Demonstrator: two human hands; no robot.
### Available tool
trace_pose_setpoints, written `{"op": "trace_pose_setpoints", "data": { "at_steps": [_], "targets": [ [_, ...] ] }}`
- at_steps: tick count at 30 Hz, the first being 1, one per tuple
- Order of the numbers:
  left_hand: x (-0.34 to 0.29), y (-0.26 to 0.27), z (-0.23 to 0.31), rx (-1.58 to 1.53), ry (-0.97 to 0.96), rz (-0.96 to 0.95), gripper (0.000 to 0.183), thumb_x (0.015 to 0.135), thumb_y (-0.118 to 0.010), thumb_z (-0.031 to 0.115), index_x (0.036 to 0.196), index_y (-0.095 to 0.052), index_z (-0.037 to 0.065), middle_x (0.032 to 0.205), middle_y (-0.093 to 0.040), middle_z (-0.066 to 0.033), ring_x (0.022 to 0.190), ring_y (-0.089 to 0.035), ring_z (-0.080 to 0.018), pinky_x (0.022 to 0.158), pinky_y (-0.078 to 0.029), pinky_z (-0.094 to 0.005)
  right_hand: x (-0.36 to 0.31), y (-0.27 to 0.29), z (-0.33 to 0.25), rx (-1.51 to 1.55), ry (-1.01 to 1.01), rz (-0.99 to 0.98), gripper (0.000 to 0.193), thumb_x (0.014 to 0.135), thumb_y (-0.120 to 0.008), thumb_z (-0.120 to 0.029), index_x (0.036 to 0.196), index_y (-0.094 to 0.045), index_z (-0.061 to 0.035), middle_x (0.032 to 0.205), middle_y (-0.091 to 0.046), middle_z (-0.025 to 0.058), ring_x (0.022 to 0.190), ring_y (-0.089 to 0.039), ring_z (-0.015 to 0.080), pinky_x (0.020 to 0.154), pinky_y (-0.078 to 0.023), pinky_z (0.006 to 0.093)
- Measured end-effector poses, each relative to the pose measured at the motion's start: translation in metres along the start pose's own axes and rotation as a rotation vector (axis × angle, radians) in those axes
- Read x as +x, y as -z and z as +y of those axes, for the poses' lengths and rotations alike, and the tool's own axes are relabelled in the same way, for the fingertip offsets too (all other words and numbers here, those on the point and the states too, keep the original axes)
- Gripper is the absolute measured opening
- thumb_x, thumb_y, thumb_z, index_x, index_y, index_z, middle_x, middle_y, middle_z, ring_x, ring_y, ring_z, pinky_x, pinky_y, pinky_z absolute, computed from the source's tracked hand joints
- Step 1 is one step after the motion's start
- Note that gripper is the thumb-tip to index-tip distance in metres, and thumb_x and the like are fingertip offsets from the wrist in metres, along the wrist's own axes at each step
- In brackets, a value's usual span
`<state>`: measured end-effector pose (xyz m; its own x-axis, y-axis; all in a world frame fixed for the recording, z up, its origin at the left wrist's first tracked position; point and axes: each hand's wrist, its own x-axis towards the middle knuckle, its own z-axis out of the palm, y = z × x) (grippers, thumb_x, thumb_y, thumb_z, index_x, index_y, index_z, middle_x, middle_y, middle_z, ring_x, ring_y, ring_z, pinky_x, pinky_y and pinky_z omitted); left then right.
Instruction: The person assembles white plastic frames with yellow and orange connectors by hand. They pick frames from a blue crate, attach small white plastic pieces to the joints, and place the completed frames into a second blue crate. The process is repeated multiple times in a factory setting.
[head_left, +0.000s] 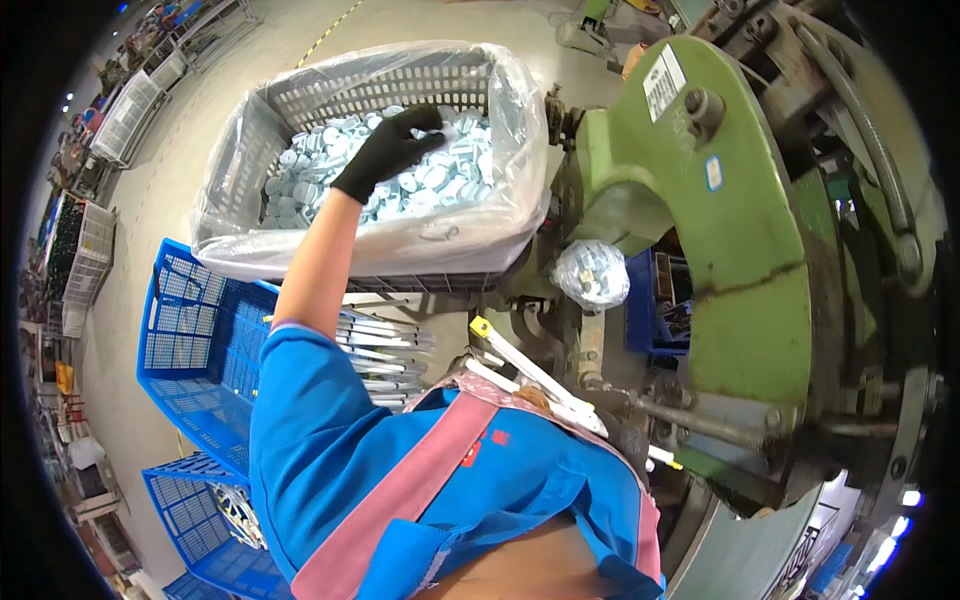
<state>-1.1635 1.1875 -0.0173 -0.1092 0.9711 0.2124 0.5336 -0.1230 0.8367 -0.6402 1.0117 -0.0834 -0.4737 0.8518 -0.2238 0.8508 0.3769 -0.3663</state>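
My left hand (392, 148), in a black glove, reaches into a grey slotted crate (330, 85) lined with clear plastic. The crate holds several pale blue-grey round metal parts (455, 165). My fingers curl shut on parts at the top of the pile. My bare forearm and blue sleeve run down from the hand to my chest. My right hand is mostly hidden behind my blue and pink shirt. Only a small patch (535, 398) shows, under a long white tool with yellow tips (530, 375); its grip cannot be made out.
A big green press machine (720, 230) fills the right side. A clear bag of small parts (590, 273) hangs by it. Blue slotted crates (195, 340) stand at lower left, with flat metal strips (385, 345) beside them. More crates line the far left floor.
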Motion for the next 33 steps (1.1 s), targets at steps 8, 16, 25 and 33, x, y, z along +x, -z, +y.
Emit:
{"op": "trace_pose_setpoints", "data": {
  "at_steps": [8,16,25,33],
  "targets": [
    [-0.125,-0.157,0.125,-0.159,-0.226,-0.506,0.040,0.081,-0.073,0.018,0.116,-0.061,0.004,0.109,-0.066,-0.0121,0.098,-0.064,-0.0224,0.086,-0.049,-0.0329,0.005,0.036,0.036,0.222,0.001,-0.380,0.044,0.097,-0.050,-0.027,0.135,-0.050,-0.0045,0.137,-0.050,0.0141,0.121,-0.051,0.0250,0.104,-0.038,0.0360],
    [-0.193,-0.267,0.153,0.112,-0.085,-0.309,0.044,0.082,-0.070,0.031,0.113,-0.060,0.000,0.105,-0.063,-0.0218,0.095,-0.060,-0.0393,0.083,-0.048,-0.0438,-0.006,0.032,0.088,-0.253,0.548,0.069,0.040,0.078,-0.067,-0.026,0.114,-0.061,-0.0107,0.085,-0.065,0.0100,0.074,-0.064,0.0269,0.061,-0.048,0.0406],
    [-0.217,-0.319,0.138,0.137,-0.212,-0.036,0.043,0.082,-0.069,0.022,0.121,-0.059,0.007,0.109,-0.063,-0.0195,0.094,-0.062,-0.0363,0.083,-0.050,-0.0432,-0.002,0.063,0.100,-0.348,0.687,0.055,0.041,0.074,-0.067,-0.022,0.113,-0.063,-0.0098,0.083,-0.065,0.0111,0.068,-0.063,0.0289,0.057,-0.048,0.0408],
    [-0.270,-0.224,0.164,0.515,-0.059,0.075,0.026,0.081,-0.071,0.025,0.099,-0.070,0.006,0.095,-0.070,-0.0125,0.088,-0.067,-0.0295,0.078,-0.053,-0.0376,0.030,0.071,0.088,-0.290,0.776,0.127,0.050,0.075,-0.066,-0.019,0.123,-0.055,-0.0100,0.096,-0.060,0.0135,0.075,-0.062,0.0307,0.057,-0.049,0.0404]
  ]
}}
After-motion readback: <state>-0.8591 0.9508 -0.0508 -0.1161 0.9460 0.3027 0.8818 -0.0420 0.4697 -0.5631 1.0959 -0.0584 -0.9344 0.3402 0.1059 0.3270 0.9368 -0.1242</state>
